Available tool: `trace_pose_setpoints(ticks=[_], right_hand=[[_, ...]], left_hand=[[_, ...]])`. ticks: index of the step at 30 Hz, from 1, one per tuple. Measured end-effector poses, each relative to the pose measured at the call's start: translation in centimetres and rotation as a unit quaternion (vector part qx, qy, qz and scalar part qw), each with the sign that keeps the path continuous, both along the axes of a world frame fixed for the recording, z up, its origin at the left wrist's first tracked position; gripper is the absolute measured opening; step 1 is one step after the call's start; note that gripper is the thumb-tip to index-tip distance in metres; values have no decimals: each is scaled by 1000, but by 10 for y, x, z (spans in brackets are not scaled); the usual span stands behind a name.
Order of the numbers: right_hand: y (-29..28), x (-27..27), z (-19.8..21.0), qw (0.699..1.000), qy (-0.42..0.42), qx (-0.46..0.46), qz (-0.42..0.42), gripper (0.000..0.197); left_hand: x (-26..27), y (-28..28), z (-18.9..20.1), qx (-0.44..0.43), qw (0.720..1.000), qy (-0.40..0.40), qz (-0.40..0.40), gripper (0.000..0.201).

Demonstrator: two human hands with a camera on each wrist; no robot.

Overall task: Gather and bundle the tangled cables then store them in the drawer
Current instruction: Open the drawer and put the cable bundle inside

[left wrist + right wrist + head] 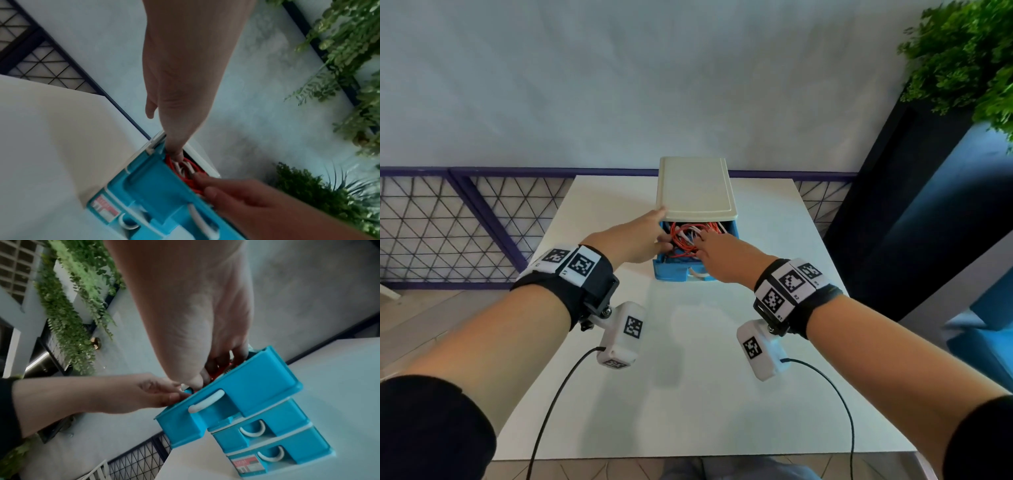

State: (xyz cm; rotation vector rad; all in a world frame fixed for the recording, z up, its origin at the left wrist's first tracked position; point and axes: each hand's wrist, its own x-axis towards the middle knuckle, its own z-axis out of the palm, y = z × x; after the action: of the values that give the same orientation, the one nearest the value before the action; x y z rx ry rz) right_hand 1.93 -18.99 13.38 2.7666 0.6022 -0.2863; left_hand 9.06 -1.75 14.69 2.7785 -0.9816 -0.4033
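Note:
Red and white cables [688, 236] lie tangled in the pulled-out top drawer [676, 272] of a small blue drawer unit with a cream top [697, 188]. My left hand [655, 236] is at the drawer's left side, one finger against the cream top's corner, and a straight fingertip [175, 154] pushes onto the cables [185, 168]. From the front right my right hand [709, 245] reaches in, its fingers [218, 365] pressing down on the cables [214, 377]. The fingertips are partly hidden behind the drawer wall [257, 374].
The unit stands at the far middle of a white table [705, 377]. Two lower drawers [273, 439] are closed. A wire fence [448, 226] runs behind on the left, and a dark planter with green plants [962, 61] stands at the right.

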Motion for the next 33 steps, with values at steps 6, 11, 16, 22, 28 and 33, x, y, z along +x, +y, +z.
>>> trace_pose_setpoints(ticks=[6, 11, 16, 22, 28, 33], right_hand=[[-16, 3, -4, 979, -28, 170, -110, 31], [-7, 3, -2, 981, -27, 138, -131, 35], [-4, 5, -4, 977, -38, 146, -153, 34], [-6, 10, -7, 965, -72, 194, -161, 25], [-8, 20, -4, 969, -152, 151, -125, 27], [-14, 31, 7, 929, -162, 293, -158, 28]], left_hand=[[-7, -7, -10, -38, 996, -81, 28, 31], [-7, -9, 4, -136, 990, -40, 10, 41], [-6, -14, 7, -16, 999, 22, -39, 123], [0, -20, 4, 7, 999, -31, -29, 123], [4, -23, 7, -43, 997, -60, -9, 75], [8, -30, 4, -71, 988, -133, 7, 48]])
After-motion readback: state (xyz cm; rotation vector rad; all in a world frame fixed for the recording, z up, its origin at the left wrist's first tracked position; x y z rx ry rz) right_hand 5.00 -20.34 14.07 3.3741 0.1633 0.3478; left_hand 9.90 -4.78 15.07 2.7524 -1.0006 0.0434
